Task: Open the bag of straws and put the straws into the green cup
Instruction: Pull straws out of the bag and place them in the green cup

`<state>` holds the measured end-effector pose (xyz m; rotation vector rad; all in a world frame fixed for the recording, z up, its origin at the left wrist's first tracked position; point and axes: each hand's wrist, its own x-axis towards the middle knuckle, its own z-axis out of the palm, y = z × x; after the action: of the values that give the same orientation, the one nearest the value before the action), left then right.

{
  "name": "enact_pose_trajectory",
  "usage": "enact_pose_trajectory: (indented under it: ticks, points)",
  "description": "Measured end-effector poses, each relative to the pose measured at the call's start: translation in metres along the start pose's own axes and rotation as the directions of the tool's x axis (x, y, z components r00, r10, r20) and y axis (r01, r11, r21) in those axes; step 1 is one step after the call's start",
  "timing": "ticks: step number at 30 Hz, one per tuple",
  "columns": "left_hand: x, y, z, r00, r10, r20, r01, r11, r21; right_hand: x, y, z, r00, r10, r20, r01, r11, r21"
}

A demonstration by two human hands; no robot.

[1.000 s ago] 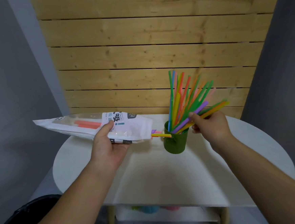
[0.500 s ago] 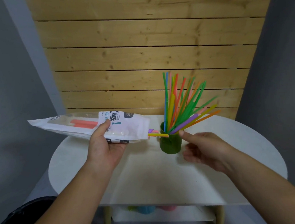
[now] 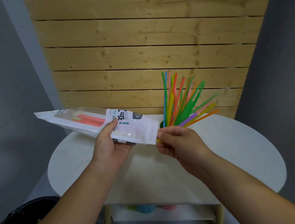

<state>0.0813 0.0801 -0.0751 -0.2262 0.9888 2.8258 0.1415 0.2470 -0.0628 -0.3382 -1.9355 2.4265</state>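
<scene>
My left hand (image 3: 110,146) holds the white straw bag (image 3: 91,121) level above the table, its open mouth pointing right. Orange-red straws show through the bag's clear window. My right hand (image 3: 179,143) is at the bag's mouth, fingers pinched on the yellow straw ends (image 3: 158,140) that stick out there. The green cup (image 3: 161,124) stands just behind my right hand, almost all hidden; only a bit of its rim shows. Several coloured straws (image 3: 181,105) fan up and to the right out of the cup.
The round white table (image 3: 235,158) stands against a wooden slat wall (image 3: 138,50). Under the table a shelf holds green, blue and pink objects (image 3: 147,208). A dark object (image 3: 19,219) lies at the lower left.
My right hand has let go of the straws in the cup and moved left to the bag's mouth, closing on the protruding straw ends. The bag has stayed in my left hand.
</scene>
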Motion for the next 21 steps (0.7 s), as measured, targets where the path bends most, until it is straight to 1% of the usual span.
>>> enact_pose_trajectory:
  ticks: [3,8,12,15,18,21]
  points:
    - [0.001,0.003,0.000,1.000,-0.008,-0.012,0.008,1.000,-0.004,0.002,-0.001,-0.003,0.999,-0.023,-0.028,0.022,0.999,-0.033]
    - [0.005,0.009,-0.003,0.999,0.001,-0.039,-0.002,1.000,-0.031,0.003,-0.007,-0.018,0.992,-0.104,-0.066,0.097,0.990,-0.102]
    - [0.004,0.010,-0.002,0.999,0.005,-0.035,-0.006,0.999,-0.037,0.003,-0.011,-0.029,0.987,-0.142,-0.075,0.134,0.986,-0.101]
    - [0.003,0.010,-0.001,0.999,0.003,-0.049,-0.005,0.999,-0.036,0.002,-0.012,-0.030,0.987,-0.135,-0.087,0.135,0.991,-0.007]
    - [0.005,0.013,-0.002,0.997,0.009,-0.070,-0.014,0.997,-0.073,-0.002,-0.004,-0.022,0.995,-0.070,-0.066,0.078,0.988,0.131]
    - [0.007,0.019,-0.004,0.997,0.023,-0.077,-0.031,0.994,-0.107,-0.006,0.012,-0.010,1.000,0.010,-0.014,-0.008,0.988,0.154]
